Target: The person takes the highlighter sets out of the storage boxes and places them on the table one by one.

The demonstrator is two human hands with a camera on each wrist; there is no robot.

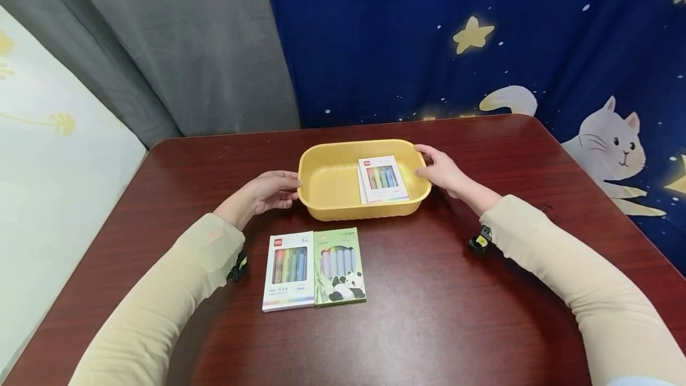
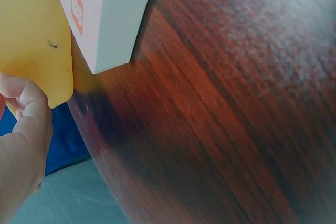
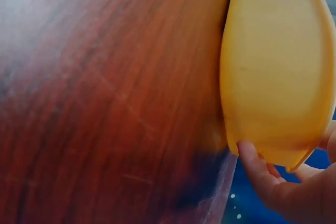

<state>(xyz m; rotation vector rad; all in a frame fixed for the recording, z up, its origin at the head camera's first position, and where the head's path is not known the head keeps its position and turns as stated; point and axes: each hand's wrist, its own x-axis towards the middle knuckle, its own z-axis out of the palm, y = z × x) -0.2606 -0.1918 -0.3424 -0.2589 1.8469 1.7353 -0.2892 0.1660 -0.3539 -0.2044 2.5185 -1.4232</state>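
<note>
A yellow plastic basin (image 1: pixel 332 210) stands between my two hands near the table's far side. My left hand (image 1: pixel 268 190) holds its left end, fingertips at the rim and outer wall; the left wrist view shows this hand (image 2: pixel 26 124) with bent fingers against the yellow wall (image 2: pixel 37 35). My right hand (image 1: pixel 442 170) grips the right end, thumb at the rim. In the right wrist view, the right hand's fingers (image 3: pixel 254 169) lie against the basin's outside (image 3: pixel 278 66). Inside the basin, toward its right, lies a white box of colored pens (image 1: pixel 383 180).
Two boxes lie side by side in front of the basin: a white box of colored pens (image 1: pixel 289 299) and a green panda-printed box (image 1: pixel 337 237). They rest on a dark red wooden table (image 1: pixel 429 290). Grey and blue curtains (image 1: pixel 375 46) hang behind; a white panel (image 1: pixel 53 195) stands left.
</note>
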